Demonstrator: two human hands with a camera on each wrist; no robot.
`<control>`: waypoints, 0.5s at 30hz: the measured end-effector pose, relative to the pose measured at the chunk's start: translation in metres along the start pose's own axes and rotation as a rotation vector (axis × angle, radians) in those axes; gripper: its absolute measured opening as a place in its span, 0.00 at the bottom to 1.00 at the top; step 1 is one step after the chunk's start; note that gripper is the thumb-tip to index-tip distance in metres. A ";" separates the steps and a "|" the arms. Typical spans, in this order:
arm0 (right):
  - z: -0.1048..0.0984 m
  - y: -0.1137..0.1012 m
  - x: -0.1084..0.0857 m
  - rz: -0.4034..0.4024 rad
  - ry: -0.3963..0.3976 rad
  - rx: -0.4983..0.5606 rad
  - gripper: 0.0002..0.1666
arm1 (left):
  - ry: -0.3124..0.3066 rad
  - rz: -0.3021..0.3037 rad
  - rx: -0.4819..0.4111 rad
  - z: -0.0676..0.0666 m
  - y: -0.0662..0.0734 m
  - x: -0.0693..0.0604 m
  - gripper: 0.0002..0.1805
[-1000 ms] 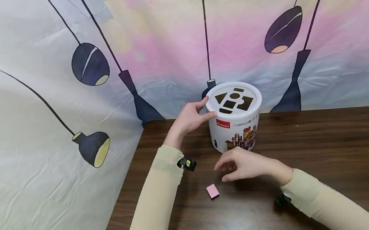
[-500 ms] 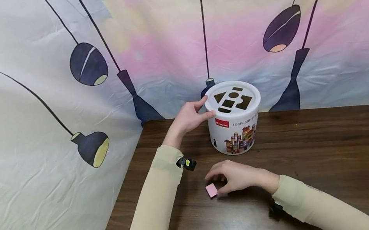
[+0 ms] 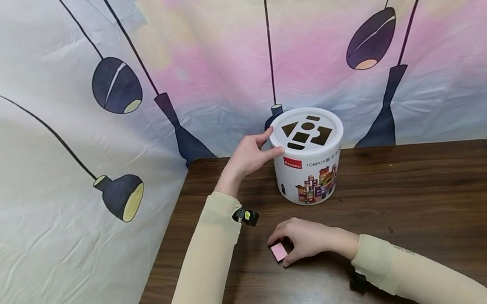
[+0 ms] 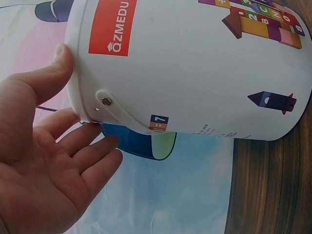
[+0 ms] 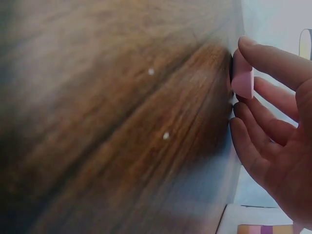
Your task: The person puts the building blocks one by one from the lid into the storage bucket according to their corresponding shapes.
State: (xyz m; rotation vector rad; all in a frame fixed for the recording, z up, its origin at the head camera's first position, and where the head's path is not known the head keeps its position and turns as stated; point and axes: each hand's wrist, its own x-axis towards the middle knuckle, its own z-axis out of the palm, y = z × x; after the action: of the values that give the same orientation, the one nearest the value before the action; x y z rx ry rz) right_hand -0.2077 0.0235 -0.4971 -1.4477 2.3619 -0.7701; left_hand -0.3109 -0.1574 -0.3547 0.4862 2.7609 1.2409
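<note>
A white bucket (image 3: 287, 182) with a printed picture of toy blocks stands upright on the table. Its white lid (image 3: 276, 139) has several cut-out shapes. My left hand (image 3: 248, 155) touches the lid's rim with thumb and forefinger, and the left wrist view shows the other fingers fairly straight beside the bucket (image 4: 185, 87). In front of the bucket lies a small pink toy block (image 3: 279, 252). My right hand (image 3: 308, 239) pinches that block between thumb and fingers at the tabletop. The right wrist view shows the pink block (image 5: 243, 80) with a curved face.
The dark wooden table (image 3: 420, 210) extends to the right of the bucket and toward the front. Behind it hangs a fabric backdrop (image 3: 219, 46) printed with lamps. A pale handle (image 4: 114, 109) is fixed to the bucket's side.
My right hand has come down and to the left from beside the bucket, and its fingers have closed around the pink block. The left hand stays on the lid's rim.
</note>
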 end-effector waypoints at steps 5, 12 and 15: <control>0.001 -0.001 0.003 0.008 -0.005 -0.028 0.27 | -0.004 0.005 -0.015 0.000 0.000 -0.001 0.43; 0.000 0.000 0.003 -0.024 0.002 -0.027 0.22 | -0.006 0.006 -0.018 0.000 -0.001 -0.001 0.43; -0.006 0.001 -0.001 -0.031 0.024 -0.011 0.20 | -0.006 0.013 -0.015 -0.001 -0.002 -0.002 0.42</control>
State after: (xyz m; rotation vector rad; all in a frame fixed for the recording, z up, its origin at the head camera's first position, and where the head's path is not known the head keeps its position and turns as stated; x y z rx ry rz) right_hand -0.2109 0.0269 -0.4929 -1.4907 2.3704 -0.7874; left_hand -0.3098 -0.1593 -0.3556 0.5072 2.7454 1.2603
